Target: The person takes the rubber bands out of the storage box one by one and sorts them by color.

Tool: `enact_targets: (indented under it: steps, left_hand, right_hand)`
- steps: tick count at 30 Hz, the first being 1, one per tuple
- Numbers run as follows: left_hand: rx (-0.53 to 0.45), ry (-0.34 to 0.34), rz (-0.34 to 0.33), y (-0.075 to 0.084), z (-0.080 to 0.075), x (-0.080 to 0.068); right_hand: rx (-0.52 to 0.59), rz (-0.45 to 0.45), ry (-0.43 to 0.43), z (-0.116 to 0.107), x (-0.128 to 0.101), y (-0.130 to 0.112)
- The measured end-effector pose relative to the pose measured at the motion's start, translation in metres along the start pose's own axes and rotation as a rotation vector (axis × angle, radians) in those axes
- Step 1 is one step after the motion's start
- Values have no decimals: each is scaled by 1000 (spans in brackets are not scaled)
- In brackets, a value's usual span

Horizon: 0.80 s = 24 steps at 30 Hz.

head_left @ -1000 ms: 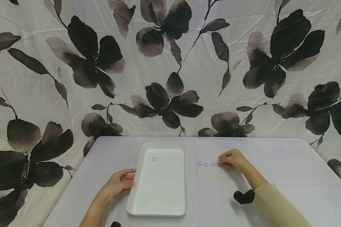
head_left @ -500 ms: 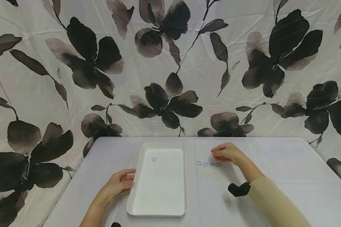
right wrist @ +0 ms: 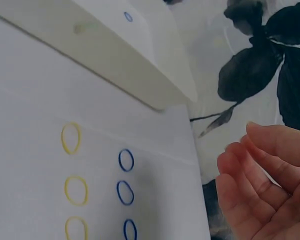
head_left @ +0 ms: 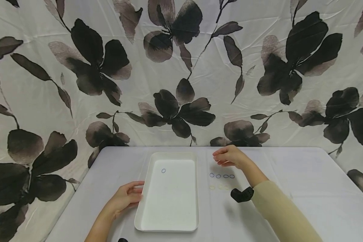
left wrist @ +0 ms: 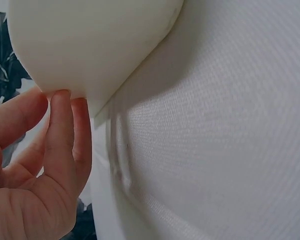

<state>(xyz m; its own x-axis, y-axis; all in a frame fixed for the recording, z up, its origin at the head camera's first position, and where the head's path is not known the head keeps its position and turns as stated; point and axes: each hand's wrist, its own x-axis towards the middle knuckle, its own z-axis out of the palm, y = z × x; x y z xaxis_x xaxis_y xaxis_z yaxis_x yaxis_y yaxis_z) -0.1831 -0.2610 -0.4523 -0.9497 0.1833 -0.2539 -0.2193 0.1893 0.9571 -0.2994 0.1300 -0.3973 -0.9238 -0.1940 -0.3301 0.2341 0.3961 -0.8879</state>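
Observation:
A white tray [head_left: 173, 155] lies on the grey table with one small blue ring [head_left: 163, 170] in its far end. My left hand [head_left: 125, 196] rests against the tray's left wall [left wrist: 90, 45], fingertips [left wrist: 60, 107] touching it. To the right of the tray lie a row of blue rings [head_left: 218, 176] and, nearer me, a row of yellow rings [head_left: 212, 187]. My right hand [head_left: 228, 157] hovers just beyond the blue row, fingers relaxed and pointing left. In the right wrist view no ring shows in the hand [right wrist: 260, 185], above the blue rings [right wrist: 126, 160] and yellow rings [right wrist: 71, 138].
The grey table [head_left: 290, 181] stretches bare to the right of the rings. A flower-print cloth [head_left: 181, 84] hangs behind the far edge. A black wrist camera [head_left: 241, 195] sits on my right forearm, above the near end of the yellow row.
My right hand lifted off the right end of the blue row and moved left and farther back, toward the tray. The rings and my left hand have stayed put.

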Motion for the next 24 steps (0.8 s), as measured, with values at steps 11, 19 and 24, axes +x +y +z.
enact_targets:
  steps: [11,19,24]
  left_hand:
    - [20,10,-9,1,1,1]
    - [13,-1,-7,3,0,1]
    - [9,-6,-3,1,0,1]
  right_hand:
    - [-25,1,-20,18,5,-14]
    - [-26,-15,-27,30,11,-24]
    - [-30,-22,-40,40,14,-29]
